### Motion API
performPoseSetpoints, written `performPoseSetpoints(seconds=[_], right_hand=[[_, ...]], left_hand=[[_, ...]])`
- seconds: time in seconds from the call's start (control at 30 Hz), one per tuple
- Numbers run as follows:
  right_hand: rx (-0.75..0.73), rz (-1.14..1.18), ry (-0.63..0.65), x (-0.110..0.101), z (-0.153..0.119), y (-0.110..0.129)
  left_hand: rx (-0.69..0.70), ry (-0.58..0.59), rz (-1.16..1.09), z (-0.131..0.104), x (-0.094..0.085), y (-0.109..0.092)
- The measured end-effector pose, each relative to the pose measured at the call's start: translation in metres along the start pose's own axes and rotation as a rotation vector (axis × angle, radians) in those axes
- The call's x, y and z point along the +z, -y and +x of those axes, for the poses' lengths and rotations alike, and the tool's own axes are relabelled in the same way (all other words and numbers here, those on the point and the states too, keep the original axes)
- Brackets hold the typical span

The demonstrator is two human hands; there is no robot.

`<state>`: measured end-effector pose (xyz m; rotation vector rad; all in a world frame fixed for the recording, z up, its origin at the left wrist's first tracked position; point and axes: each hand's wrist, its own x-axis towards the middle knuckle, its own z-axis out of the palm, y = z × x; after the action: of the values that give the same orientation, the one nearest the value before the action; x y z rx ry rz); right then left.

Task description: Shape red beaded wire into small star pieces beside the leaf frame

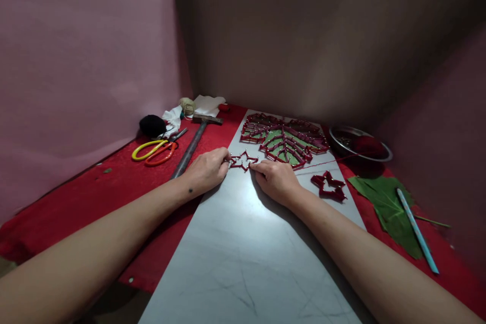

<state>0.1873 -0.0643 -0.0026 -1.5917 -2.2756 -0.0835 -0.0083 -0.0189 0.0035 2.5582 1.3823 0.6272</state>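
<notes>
Nails in a small star outline [244,160] stand in the white marbled board [235,243], with dark red thread around them. My left hand [212,167] is at the star's left point, fingers closed; what they hold, if anything, is too small to tell. At the star's lower right, my right hand [275,177] has its fingers bent together and index fingertip near a nail; anything in them is hidden. A red thread runs from beside my right hand to a metal bowl [383,154] holding a red yarn ball [367,147]. A finished-looking red thread star [328,186] lies to the right.
Behind my hands is a large leaf shape of nails and red thread [284,139]. On the red cloth [94,202] at left are a hammer [192,147], scissors [155,152] and black yarn [152,125]. A green leaf [387,205] and blue pen [417,233] lie at right.
</notes>
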Motion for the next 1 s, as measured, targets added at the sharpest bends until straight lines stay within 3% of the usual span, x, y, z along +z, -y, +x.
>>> performPoseSetpoints(seconds=[0.67, 1.0], right_hand=[[0.007, -0.010, 0.004, 0.0004, -0.0004, -0.0010], [0.006, -0.010, 0.013, 0.0010, -0.0004, -0.0001]], left_hand=[[0.042, 0.004, -0.017, -0.0001, 0.0023, 0.0025], [-0.081, 0.000, -0.054, -0.0005, 0.0044, 0.0007]])
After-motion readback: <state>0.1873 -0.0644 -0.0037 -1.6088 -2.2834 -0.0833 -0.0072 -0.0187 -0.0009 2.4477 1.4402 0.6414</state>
